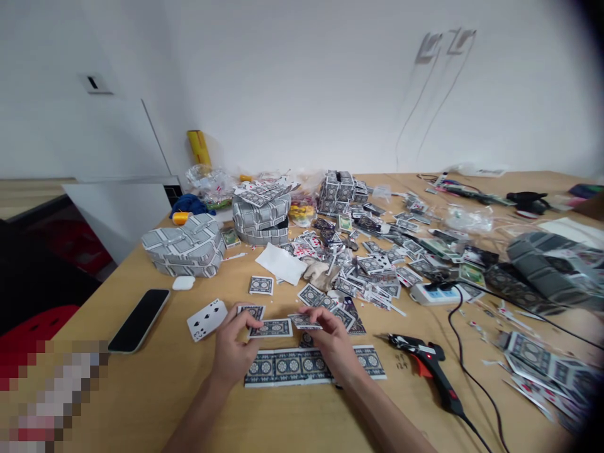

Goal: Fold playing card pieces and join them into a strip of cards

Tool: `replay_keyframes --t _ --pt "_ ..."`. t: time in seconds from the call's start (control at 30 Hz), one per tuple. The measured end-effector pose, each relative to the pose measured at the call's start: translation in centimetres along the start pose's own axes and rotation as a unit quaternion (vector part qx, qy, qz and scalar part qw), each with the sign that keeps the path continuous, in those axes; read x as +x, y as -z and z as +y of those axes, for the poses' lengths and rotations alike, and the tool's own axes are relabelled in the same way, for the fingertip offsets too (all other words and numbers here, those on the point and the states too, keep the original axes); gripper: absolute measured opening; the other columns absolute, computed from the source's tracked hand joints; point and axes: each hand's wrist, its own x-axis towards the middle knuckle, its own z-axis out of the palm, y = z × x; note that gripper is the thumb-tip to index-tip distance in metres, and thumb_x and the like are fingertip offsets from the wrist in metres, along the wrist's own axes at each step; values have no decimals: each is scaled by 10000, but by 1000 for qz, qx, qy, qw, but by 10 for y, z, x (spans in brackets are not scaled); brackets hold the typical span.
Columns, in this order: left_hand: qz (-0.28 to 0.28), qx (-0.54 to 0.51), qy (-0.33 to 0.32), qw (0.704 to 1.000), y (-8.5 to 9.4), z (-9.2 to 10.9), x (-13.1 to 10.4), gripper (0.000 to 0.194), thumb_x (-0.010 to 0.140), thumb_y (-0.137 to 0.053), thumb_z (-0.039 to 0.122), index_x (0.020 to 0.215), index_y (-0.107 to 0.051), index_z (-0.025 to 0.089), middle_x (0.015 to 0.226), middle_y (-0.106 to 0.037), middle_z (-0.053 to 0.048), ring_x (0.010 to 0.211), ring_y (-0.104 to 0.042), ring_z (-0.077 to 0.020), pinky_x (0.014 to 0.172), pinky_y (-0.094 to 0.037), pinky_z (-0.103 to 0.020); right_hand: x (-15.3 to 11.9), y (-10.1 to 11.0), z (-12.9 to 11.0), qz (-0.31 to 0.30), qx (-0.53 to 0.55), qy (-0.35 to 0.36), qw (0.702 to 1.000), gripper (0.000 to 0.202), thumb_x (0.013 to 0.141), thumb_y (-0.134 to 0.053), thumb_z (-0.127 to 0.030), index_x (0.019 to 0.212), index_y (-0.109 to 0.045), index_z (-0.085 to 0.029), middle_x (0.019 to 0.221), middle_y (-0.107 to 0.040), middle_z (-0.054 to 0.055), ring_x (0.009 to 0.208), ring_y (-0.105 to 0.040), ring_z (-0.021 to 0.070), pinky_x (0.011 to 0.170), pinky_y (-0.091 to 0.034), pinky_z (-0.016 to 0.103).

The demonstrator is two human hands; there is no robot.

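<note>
My left hand [236,343] is closed, with thumb and fingers pinching patterned playing cards [276,328] just above the table. In my right hand [333,340] another patterned card [302,319] is gripped between thumb and fingertips. Below both hands lies a long strip of joined cards [287,368], partly hidden by my right hand and wrist. A face-up five of spades [206,319] rests left of my left hand. A single card [261,285] lies face down beyond it. To the right, a black glue gun [429,358] with an orange trigger lies on its side.
Loose cards and scraps [372,270] cover the table's middle. Card-covered boxes stand at the left [186,245], back [262,217] and right [552,264]. A phone [140,319] lies near the left edge. Cables run from a white power strip [438,293].
</note>
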Motion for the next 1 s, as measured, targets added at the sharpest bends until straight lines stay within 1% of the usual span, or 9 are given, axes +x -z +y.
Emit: replay_keyframes --t 0.1,0.17,0.3,0.53,0.67,0.77,0.87,0.93,1.0 --pt "-8 -4 -8 1000 2 3 2 168 790 -643 67 772 -673 231 937 -707 -28 953 -717 -226 823 -550 -308 0 0 0 -7 -2 1 1000 255 689 -921 -259 768 -679 -253 1144 -790 40 1075 -690 273 949 -494 373" --pt "-5 -11 -1 1000 3 7 4 165 785 -640 68 760 -670 229 882 -689 -23 924 -706 -226 804 -539 -309 -1 0 -1 -6 -3 6 1000 271 675 -932 -267 752 -672 -252 1122 -791 32 1060 -694 270 949 -498 375" --pt "-9 -10 17 1000 2 11 7 143 785 -652 91 742 -667 226 772 -638 0 770 -638 -197 722 -500 -301 -1 -2 -3 -11 -15 -2 1000 258 707 -923 -278 781 -677 -254 1167 -788 32 1118 -691 269 999 -495 388" --pt "-24 -19 39 999 1 10 7 106 796 -670 133 740 -677 224 768 -636 -4 737 -621 -193 696 -484 -310 -3 -4 -5 -32 -11 -10 999 257 740 -928 -295 815 -684 -267 1132 -793 22 1089 -695 257 989 -506 382" --pt "-39 -26 55 997 1 10 8 87 848 -670 183 781 -706 227 790 -662 -16 765 -641 -204 717 -500 -323 -4 -4 -4 -44 -9 -21 999 277 748 -944 -358 837 -696 -273 1125 -799 30 1104 -700 273 1016 -514 414" --pt "-48 -20 54 997 2 10 7 99 891 -655 201 820 -719 226 805 -661 -19 777 -643 -203 725 -502 -323 -3 -3 -3 -53 -2 -24 998 292 764 -947 -407 855 -705 -272 1115 -803 35 1081 -705 275 987 -528 415" --pt "-47 -7 44 998 2 7 5 106 941 -638 232 867 -714 223 856 -670 -24 812 -651 -205 742 -502 -321 -2 -2 0 -44 4 -27 999 285 784 -945 -431 898 -734 -278 1002 -783 17 944 -702 240 893 -554 381" --pt "-44 3 38 998 1 5 5 114 963 -633 253 875 -697 220 886 -669 -29 838 -655 -209 748 -498 -317 -2 -1 1 -31 7 -28 999 295 785 -950 -447 936 -754 -287 848 -728 -14 814 -672 207 853 -570 370" --pt "-43 11 33 998 1 4 4 125 974 -630 263 870 -684 218 892 -660 -29 843 -650 -210 748 -492 -314 -2 -2 2 -23 8 -28 999 320 784 -952 -473 970 -765 -292 769 -675 -33 761 -652 194 838 -586 367"
